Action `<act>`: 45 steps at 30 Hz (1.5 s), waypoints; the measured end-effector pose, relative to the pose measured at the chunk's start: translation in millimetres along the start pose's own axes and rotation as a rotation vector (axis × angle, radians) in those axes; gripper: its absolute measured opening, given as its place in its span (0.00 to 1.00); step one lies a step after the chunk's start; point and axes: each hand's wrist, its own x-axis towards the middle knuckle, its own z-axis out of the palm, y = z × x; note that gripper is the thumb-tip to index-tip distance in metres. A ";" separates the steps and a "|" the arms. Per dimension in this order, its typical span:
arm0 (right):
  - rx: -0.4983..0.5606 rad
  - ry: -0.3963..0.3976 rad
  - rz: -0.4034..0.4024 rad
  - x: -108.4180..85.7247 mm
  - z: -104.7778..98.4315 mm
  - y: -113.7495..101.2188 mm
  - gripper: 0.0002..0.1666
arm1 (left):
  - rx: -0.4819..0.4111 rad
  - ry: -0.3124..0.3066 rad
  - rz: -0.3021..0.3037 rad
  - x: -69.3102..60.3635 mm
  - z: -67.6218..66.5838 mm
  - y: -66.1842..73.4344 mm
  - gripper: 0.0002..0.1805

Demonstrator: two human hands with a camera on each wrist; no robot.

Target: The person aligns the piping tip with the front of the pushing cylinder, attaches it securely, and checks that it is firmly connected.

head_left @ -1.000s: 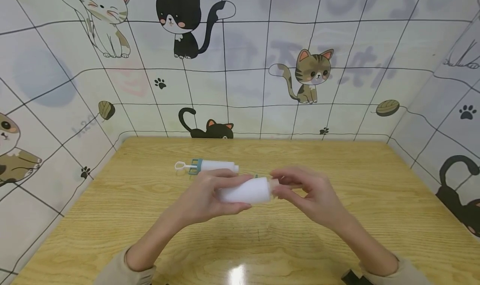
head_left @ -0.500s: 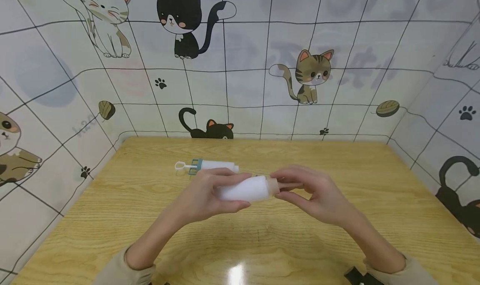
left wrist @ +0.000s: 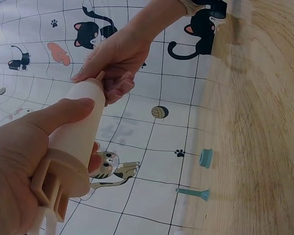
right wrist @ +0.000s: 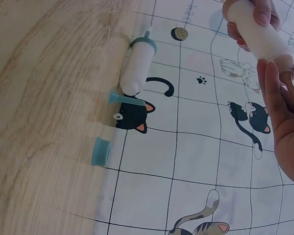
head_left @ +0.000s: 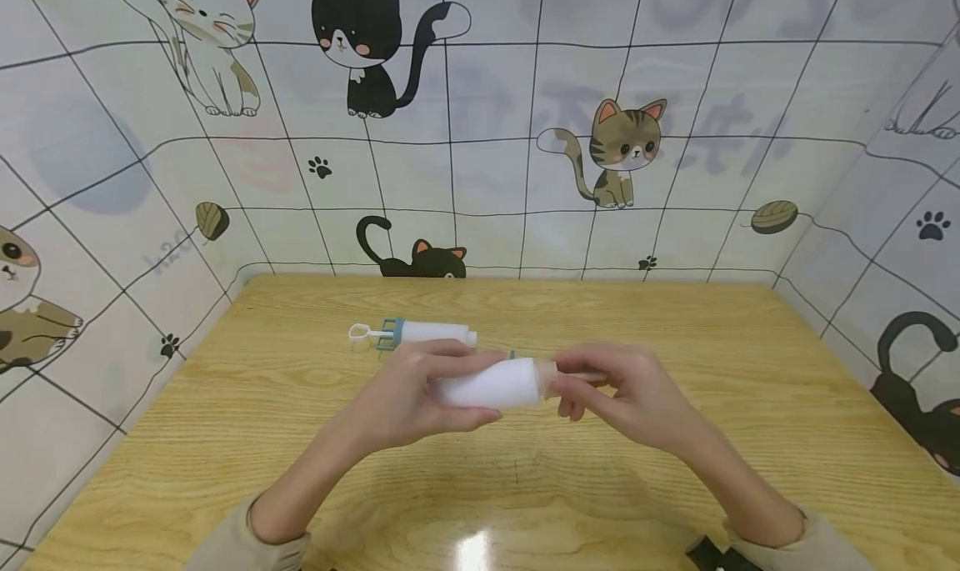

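My left hand (head_left: pixel 420 388) grips the white barrel of a plunger syringe (head_left: pixel 495 383) that looks like an icing syringe, held above the table. Its beige finger flange (left wrist: pixel 63 171) sits at the near end of the barrel in the left wrist view. The fingers and thumb of my right hand (head_left: pixel 626 392) pinch the beige cap (head_left: pixel 547 379) at the other end. A long beige nozzle (right wrist: pixel 291 93) sticks out of that cap, running between the right fingers. Part of the cap is hidden behind the fingertips.
Behind the left hand, a second white syringe (head_left: pixel 435 332) with a teal flange lies on the wooden table (head_left: pixel 300 313). Near it lie a teal funnel-shaped nozzle (right wrist: pixel 127 99) and a teal ring (right wrist: pixel 101 152). Cat-print sheeting (head_left: pixel 495 179) surrounds the table's back and sides.
Half a second ago the right fingers were spread more loosely round the beige cap; now they close over it, turned differently. The left hand keeps its hold and the syringe has dipped slightly.
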 end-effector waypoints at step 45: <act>0.007 -0.002 0.002 0.8 -0.5 6.5 0.22 | 0.007 -0.011 -0.029 0.2 1.6 -6.1 0.28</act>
